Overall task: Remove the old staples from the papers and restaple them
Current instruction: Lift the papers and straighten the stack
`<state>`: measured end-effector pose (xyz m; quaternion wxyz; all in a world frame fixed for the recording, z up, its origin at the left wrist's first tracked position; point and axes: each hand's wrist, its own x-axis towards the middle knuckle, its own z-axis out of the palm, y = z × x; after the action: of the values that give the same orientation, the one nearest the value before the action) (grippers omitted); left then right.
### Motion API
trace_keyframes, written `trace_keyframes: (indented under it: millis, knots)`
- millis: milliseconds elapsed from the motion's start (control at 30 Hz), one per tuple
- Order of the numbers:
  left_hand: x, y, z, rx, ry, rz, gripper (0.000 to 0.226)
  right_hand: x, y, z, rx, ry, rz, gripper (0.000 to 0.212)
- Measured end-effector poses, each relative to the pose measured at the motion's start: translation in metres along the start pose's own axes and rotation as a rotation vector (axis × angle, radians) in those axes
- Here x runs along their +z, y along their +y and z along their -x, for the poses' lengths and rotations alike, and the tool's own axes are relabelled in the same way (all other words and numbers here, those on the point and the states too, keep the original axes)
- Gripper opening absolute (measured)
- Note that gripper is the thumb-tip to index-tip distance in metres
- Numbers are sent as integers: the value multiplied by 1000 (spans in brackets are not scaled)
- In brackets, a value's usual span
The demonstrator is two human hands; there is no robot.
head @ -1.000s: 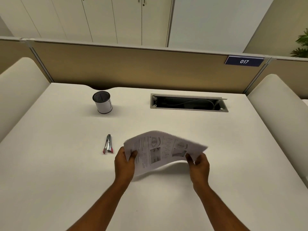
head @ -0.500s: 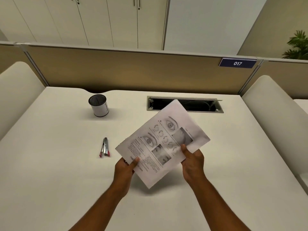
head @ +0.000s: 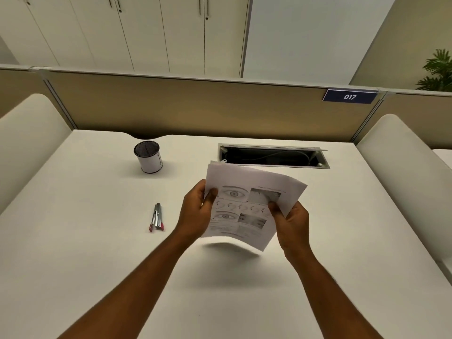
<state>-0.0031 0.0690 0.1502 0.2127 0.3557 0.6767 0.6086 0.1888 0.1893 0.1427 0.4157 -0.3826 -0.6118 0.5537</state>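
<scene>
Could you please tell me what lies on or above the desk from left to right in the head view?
Cup → stapler → left hand → papers → right hand.

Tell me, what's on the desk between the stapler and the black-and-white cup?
Nothing: the head view shows only bare white desk between the stapler and the cup.

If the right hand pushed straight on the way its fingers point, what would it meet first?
Probably the cable tray opening in the desk. The right hand grips the papers and points up and away; depth is unclear, so it might pass over it.
</scene>
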Motion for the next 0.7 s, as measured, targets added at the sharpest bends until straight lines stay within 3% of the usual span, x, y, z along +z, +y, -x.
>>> trace_keyframes:
  millis: [100,200,433,700]
  knots:
    - [10,-4,12,46,83,47,18,2,-2,8,-72,19,34,18]
    - [14,-7,21,68,120,76,10,2,1,14,-73,31,35,28]
    - [18,-9,26,65,103,2,8,5,12,18,-24,8,57,34]
    - [19,-15,21,40,64,-46,7,4,15,17,-17,36,69,26]
